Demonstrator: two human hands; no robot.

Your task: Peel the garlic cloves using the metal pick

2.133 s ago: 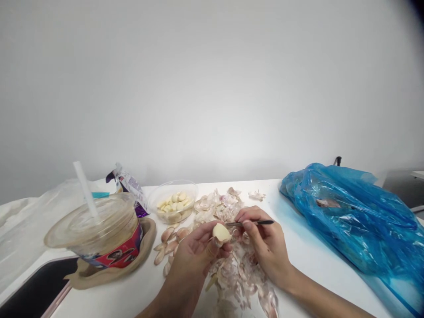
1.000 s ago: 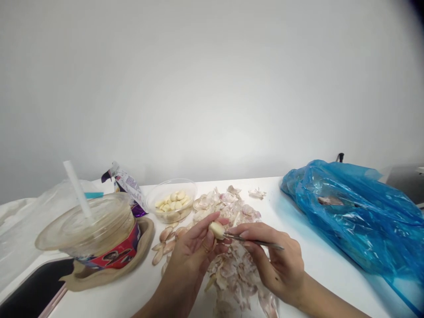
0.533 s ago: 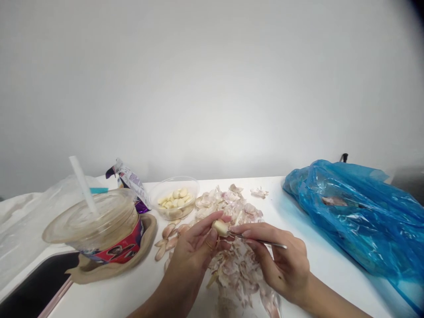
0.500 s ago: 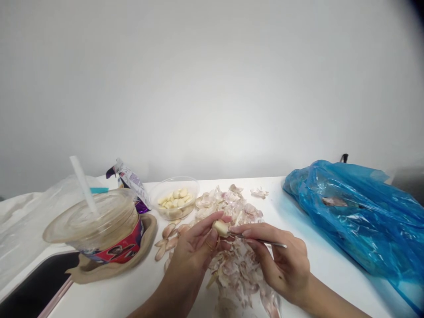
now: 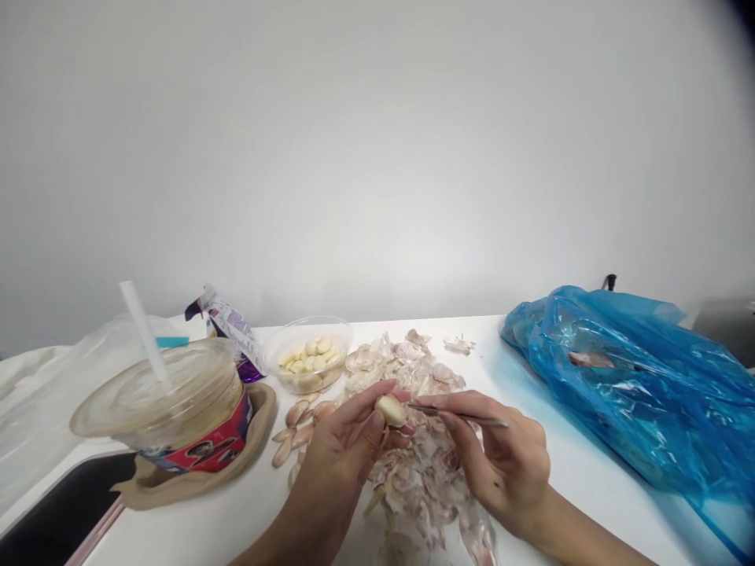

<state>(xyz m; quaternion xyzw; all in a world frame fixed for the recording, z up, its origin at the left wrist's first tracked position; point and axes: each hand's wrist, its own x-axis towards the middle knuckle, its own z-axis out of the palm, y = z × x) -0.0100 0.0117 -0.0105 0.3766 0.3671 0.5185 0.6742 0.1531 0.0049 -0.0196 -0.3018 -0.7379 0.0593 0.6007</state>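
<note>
Between the thumb and fingers of my left hand (image 5: 348,444) is a pale garlic clove (image 5: 391,410), mostly bare of skin. My right hand (image 5: 501,452) pinches a thin metal tool (image 5: 460,415), its tip pointing left at the clove; whether the tip touches it I cannot tell. What kind of tool it is does not show clearly. Under and behind both hands spreads a heap of papery garlic skins (image 5: 425,479). Several unpeeled cloves (image 5: 295,428) lie left of my left hand. Beyond them a clear plastic bowl (image 5: 339,334) holds peeled garlic cloves (image 5: 312,355).
At left, a lidded plastic cup (image 5: 194,424) with a white straw (image 5: 145,330) sits in a cardboard holder (image 5: 263,417), beside a dark phone or tablet (image 5: 64,511). A crumpled wrapper (image 5: 233,322) stands behind. A blue plastic bag (image 5: 619,377) covers the right side, against the wall.
The tool's tip has drawn back slightly from the clove. In my left fingers the clove has turned, showing a rounder, smooth side. The view has shifted a little.
</note>
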